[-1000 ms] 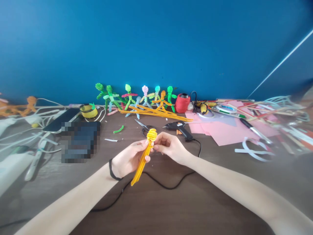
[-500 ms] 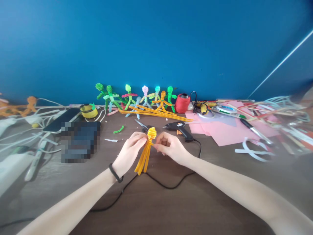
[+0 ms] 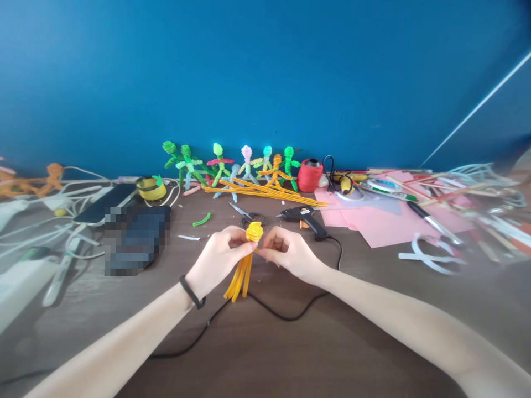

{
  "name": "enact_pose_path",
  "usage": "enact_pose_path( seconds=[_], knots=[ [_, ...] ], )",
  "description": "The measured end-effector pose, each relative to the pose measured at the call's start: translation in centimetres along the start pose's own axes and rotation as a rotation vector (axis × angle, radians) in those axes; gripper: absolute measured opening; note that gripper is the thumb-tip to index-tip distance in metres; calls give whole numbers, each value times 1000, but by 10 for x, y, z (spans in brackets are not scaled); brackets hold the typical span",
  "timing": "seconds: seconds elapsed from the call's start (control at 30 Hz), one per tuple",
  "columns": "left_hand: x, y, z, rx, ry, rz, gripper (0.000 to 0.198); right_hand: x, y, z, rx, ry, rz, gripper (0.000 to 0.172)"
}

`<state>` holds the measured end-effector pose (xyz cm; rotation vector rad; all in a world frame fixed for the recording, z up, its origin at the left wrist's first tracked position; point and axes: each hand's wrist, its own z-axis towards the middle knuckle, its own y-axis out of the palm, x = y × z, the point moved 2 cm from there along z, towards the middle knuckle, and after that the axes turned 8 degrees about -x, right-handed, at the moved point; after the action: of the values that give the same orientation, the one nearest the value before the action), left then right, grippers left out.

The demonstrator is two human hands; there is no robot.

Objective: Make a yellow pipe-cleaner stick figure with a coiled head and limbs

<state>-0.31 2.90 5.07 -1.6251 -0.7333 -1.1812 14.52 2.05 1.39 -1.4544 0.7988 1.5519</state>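
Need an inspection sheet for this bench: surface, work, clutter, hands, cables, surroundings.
Surface: brown tabletop, a green scrap and white scrap on it.
Work: yellow stem bundle, coiled at the top, loose ends hanging below.
Clutter: scissors beyond the hands, glue gun, pink paper, orange stems, stem figures; one dark item at left is pixelated, unidentifiable.
Hands: left hand grips just under the coil; right hand pinches a strand beside it.
Cables: black cord from glue gun passes under both forearms; white cables tangled at left.
Surroundings: blue wall behind.
Spills: nothing seen.
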Motion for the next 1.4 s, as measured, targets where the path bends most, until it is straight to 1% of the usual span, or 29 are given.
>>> enact_pose_path(
  seconds=[0.13,0.3,0.4,0.57,0.67,0.77,0.93,1.03,1.1,1.2,1.33,1.4],
  knots=[
    [0,1,-1,-70,-72,-189,14,0,-1,0,9,8,5,20],
    [-4,2,-2,-168,-105,-455,16,0,-3,1,17,-7,20,23],
    [-7,3,-2,-252,-101,-533,13,-1,-4,1,12,-13,38,25],
    [-8,5,-2,-357,-122,-680,8,-2,-3,1,-14,-12,93,28],
    [-8,7,-4,-422,-146,-756,10,-3,-2,1,-33,0,133,27],
    [-10,8,-4,-451,-157,-786,13,-1,-2,1,-45,39,131,26],
    [-15,7,1,-384,-166,-823,13,3,-5,1,-7,39,4,18],
    [-16,7,4,-353,-124,-828,18,3,-6,1,21,30,-34,14],
    [-15,7,5,-322,-81,-779,21,4,-6,2,32,32,-53,13],
    [-13,5,4,-235,-39,-599,22,4,-7,2,53,33,-100,15],
    [-9,2,3,-94,-17,-211,20,5,-7,2,55,34,-138,16],
    [-6,2,2,-52,-13,-69,20,5,-7,1,50,32,-150,17]
  ],
)
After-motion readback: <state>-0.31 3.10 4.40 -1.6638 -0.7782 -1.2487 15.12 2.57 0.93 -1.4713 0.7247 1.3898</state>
